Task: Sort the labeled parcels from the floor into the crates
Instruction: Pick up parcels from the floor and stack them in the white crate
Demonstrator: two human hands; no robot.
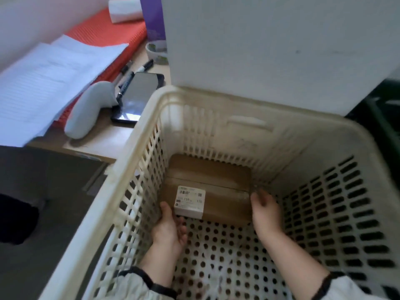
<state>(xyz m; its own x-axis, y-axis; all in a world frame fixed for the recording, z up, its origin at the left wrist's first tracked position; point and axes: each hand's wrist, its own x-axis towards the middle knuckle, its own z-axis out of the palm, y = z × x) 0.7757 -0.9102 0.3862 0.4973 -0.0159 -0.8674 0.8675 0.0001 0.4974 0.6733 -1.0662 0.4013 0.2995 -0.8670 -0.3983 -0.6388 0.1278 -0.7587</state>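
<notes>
A brown cardboard parcel (225, 204) with a white printed label (190, 201) lies at the bottom of a cream perforated plastic crate (138, 161), on top of another brown parcel (207, 169) against the far wall. Both my arms reach down into the crate. My left hand (170, 228) touches the parcel's left near corner with its thumb beside the label. My right hand (265, 211) is against the parcel's right end, fingers loosely bent. Whether either hand still grips the parcel is unclear.
A desk to the left carries a phone (138, 97), a grey handheld scanner (88, 111), marker pens (138, 70), papers (43, 83) and an orange mat (104, 33). A white box (270, 46) stands behind the crate. A dark crate (383, 109) sits at the right edge.
</notes>
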